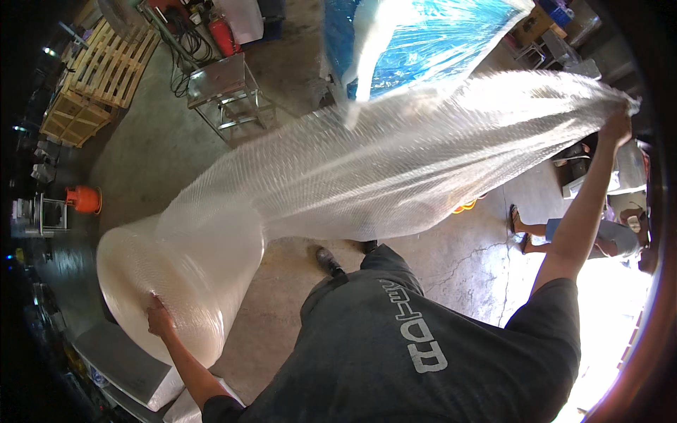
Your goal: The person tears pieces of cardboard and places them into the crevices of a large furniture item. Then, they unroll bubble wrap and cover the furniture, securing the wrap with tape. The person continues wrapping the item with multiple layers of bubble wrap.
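Note:
A large roll of bubble wrap [204, 282] is at the lower left. Its unrolled sheet [367, 162] stretches across in front of me, up to the far right. My left hand [161, 319] grips the end face of the roll at its middle, with the fingertips partly hidden there. With my arm reaching out, my right hand [618, 128] is closed around the gathered end of the sheet. Between my hands the sheet hangs in long folds, passing in front of a big block wrapped in blue and clear film [430, 46].
A metal stand [222, 84] and a red fire extinguisher [222, 34] are at the upper left, beside wooden pallets [113, 60]. An orange gas cylinder [84, 199] stands at the left. Another person [617, 236] is at the right. Grey foam-like slabs [123, 359] lie under the roll.

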Tool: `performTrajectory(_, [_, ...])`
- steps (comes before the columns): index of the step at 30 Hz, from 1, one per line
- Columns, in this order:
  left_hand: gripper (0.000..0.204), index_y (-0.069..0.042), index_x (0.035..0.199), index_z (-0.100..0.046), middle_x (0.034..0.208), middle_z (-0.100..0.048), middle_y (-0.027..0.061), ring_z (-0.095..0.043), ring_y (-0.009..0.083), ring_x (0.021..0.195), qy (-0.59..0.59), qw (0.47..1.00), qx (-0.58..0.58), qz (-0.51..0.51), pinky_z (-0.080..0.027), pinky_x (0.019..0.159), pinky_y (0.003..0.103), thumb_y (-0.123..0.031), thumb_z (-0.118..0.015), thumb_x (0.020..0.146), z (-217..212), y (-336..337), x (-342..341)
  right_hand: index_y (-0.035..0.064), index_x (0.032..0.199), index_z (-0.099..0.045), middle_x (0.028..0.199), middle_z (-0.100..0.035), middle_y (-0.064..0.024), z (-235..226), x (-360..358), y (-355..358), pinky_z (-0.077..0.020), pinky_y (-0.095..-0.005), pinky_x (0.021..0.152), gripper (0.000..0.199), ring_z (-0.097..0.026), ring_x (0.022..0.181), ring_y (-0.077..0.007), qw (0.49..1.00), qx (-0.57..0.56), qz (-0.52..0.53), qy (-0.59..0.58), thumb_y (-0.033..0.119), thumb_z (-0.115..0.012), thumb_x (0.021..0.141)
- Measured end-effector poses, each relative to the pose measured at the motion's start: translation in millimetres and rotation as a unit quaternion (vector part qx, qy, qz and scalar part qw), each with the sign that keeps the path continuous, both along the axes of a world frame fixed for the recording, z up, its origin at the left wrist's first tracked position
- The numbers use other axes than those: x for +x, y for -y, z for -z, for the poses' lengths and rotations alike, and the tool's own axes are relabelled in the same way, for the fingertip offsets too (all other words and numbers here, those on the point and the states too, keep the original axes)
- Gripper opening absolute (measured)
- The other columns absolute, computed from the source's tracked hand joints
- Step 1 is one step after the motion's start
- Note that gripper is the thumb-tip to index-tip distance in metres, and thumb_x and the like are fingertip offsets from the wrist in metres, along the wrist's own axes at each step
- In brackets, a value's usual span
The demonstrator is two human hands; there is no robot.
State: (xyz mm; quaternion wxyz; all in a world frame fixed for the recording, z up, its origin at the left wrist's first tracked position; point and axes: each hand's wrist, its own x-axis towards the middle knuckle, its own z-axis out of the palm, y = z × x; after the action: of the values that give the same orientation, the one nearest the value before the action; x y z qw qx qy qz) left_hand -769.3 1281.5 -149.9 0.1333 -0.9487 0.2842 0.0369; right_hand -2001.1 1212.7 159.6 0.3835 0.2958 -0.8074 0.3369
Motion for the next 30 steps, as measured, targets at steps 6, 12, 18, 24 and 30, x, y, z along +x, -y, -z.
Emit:
performTrajectory(6, [0.103, 0.005, 0.142, -0.049, 0.145, -0.048, 0.029, -0.043, 0.0475, 0.136, -0.086, 0.977, -0.12, -0.156, -0.021, 0.114, 0.064, -0.081, -0.023, 0.092, 21, 31, 113, 0.0084, 0.121, -0.06, 0.102, -0.064, -0.0139, -16, -3, -56, -0.0468, -0.0353, 0.079, 0.046, -0.06, 0.093, -0.0262, 0.997, -0.041, -0.021, 0.056, 0.047, -0.049, 0.101])
performTrajectory(12, [0.094, -0.002, 0.152, -0.039, 0.152, -0.04, 0.0247, -0.035, 0.0454, 0.141, -0.054, 0.957, -0.208, -0.196, -0.018, 0.116, 0.062, -0.076, -0.032, 0.093, 42, 76, 138, 0.0089, 0.114, -0.059, 0.094, -0.059, -0.0107, -19, 24, -76, -0.0436, -0.0341, 0.073, 0.043, -0.055, 0.085, -0.0235, 0.994, -0.052, -0.005, 0.091, 0.049, -0.051, 0.1])
performTrajectory(18, [0.087, -0.017, 0.156, -0.035, 0.156, -0.035, 0.0195, -0.035, 0.042, 0.14, 0.055, 0.957, -0.23, -0.167, -0.027, 0.111, 0.061, -0.076, -0.037, 0.092, 47, 87, 120, 0.0095, 0.106, -0.059, 0.087, -0.055, -0.0076, -7, 41, -76, -0.0403, -0.0329, 0.067, 0.042, -0.05, 0.077, -0.0208, 0.99, -0.072, -0.01, 0.118, 0.05, -0.054, 0.099])
performTrajectory(24, [0.087, -0.014, 0.156, -0.034, 0.157, -0.035, 0.0209, -0.034, 0.0453, 0.141, -0.002, 0.964, -0.191, -0.183, -0.029, 0.113, 0.06, -0.074, -0.038, 0.093, 41, 103, 153, 0.01, 0.098, -0.058, 0.079, -0.051, -0.0045, 8, 50, -65, -0.037, -0.0317, 0.061, 0.042, -0.045, 0.069, -0.0181, 0.98, -0.121, -0.051, 0.148, 0.052, -0.056, 0.098])
performTrajectory(30, [0.056, 0.0, 0.136, -0.055, 0.147, -0.05, 0.0214, -0.05, 0.0382, 0.132, 0.096, 0.929, -0.335, -0.127, -0.043, 0.105, 0.05, -0.043, -0.051, 0.101, 1, 200, 129, 0.0106, 0.091, -0.057, 0.071, -0.046, -0.0014, 62, 63, 1, -0.0337, -0.0305, 0.055, 0.043, -0.04, 0.061, -0.0154, 0.897, -0.305, -0.221, 0.231, 0.053, -0.058, 0.097])
